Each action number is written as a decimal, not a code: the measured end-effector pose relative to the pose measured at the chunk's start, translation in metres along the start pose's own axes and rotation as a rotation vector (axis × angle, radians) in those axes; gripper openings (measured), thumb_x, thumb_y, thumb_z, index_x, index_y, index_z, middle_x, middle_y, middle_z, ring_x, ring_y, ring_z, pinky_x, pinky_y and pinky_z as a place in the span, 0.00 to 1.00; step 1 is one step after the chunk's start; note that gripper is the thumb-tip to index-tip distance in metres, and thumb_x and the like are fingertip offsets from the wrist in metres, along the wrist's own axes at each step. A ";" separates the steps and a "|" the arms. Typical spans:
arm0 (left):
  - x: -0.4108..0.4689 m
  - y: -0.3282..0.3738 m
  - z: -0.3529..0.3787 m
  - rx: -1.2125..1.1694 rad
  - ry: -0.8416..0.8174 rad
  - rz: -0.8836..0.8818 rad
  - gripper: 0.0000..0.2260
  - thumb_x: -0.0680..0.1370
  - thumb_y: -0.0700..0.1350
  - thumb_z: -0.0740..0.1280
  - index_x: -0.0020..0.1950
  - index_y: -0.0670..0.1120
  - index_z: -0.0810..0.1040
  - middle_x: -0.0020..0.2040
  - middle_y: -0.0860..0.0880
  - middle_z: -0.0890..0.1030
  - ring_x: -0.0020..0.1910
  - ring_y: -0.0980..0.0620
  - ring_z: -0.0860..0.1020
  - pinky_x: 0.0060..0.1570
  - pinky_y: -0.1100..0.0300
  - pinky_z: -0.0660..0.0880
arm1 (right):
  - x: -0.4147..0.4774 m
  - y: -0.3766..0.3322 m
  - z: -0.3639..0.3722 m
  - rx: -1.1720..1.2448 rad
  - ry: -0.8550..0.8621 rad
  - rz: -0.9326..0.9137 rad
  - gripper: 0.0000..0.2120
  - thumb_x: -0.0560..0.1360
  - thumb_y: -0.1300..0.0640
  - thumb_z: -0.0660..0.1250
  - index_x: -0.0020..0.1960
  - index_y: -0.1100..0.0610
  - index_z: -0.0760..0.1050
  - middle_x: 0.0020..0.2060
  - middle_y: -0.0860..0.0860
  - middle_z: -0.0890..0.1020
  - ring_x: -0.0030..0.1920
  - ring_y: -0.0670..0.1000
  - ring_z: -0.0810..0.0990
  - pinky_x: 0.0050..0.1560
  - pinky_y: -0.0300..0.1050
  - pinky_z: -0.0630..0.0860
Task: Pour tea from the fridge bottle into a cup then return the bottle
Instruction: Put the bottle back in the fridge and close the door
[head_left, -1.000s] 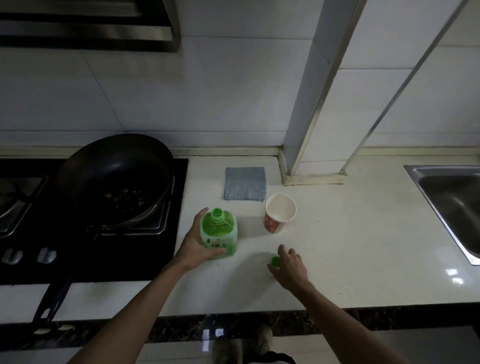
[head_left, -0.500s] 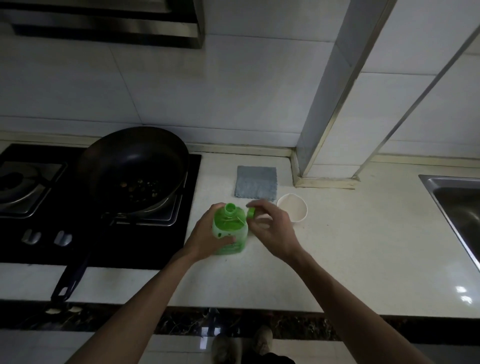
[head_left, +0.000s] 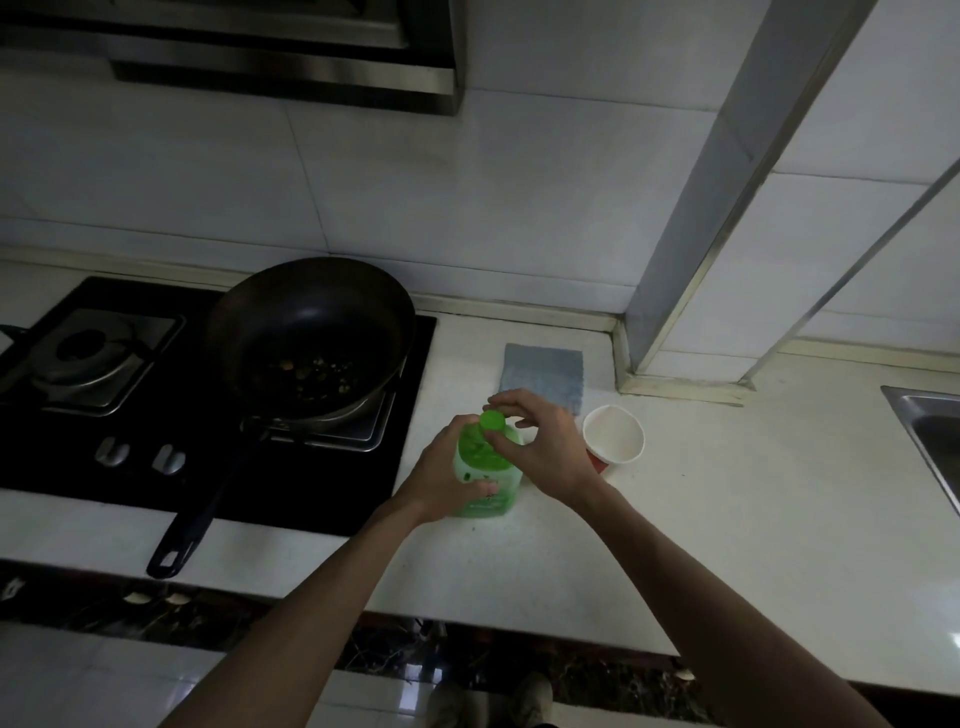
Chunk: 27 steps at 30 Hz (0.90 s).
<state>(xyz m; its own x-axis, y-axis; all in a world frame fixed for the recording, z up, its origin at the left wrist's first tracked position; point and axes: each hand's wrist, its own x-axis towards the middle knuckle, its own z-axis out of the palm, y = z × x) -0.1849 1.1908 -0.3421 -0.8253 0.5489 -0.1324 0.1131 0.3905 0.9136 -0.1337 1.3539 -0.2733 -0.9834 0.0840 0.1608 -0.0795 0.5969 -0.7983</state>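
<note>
One squarish green plastic bottle upright on smooth white counter, body gripped by left hand. Round cap on top, pinched by right hand. Just right: one paper cup. Behind: one grey cloth. Left: one dark pan.

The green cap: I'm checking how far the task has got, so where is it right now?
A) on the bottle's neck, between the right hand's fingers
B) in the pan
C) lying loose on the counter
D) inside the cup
A: the green cap sits on the neck of the bottle, pinched by the right hand, while the left hand grips the bottle's body.
</note>
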 end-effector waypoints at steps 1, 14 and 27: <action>0.000 0.000 0.000 0.003 0.001 0.001 0.33 0.65 0.46 0.78 0.66 0.58 0.67 0.58 0.55 0.77 0.57 0.56 0.77 0.57 0.52 0.77 | 0.000 0.000 -0.001 -0.026 -0.014 -0.005 0.15 0.74 0.56 0.73 0.60 0.54 0.79 0.54 0.45 0.83 0.53 0.44 0.79 0.53 0.39 0.76; 0.001 -0.001 0.001 0.032 0.009 0.028 0.33 0.64 0.48 0.79 0.64 0.58 0.68 0.56 0.53 0.78 0.56 0.54 0.78 0.58 0.48 0.76 | 0.046 -0.018 -0.029 -0.457 -0.508 -0.258 0.12 0.74 0.64 0.70 0.58 0.60 0.78 0.53 0.54 0.78 0.50 0.49 0.75 0.55 0.46 0.75; 0.003 -0.004 0.000 0.047 -0.010 0.029 0.32 0.65 0.49 0.79 0.63 0.59 0.67 0.56 0.55 0.78 0.56 0.56 0.77 0.58 0.49 0.76 | 0.040 -0.008 -0.024 -0.648 -0.484 -0.585 0.18 0.70 0.72 0.71 0.59 0.60 0.80 0.52 0.54 0.80 0.52 0.55 0.78 0.51 0.49 0.78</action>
<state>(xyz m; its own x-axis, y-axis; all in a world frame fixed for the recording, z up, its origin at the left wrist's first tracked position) -0.1882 1.1907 -0.3465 -0.8158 0.5678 -0.1097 0.1631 0.4080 0.8983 -0.1683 1.3715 -0.2472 -0.7898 -0.6105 0.0587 -0.6102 0.7726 -0.1751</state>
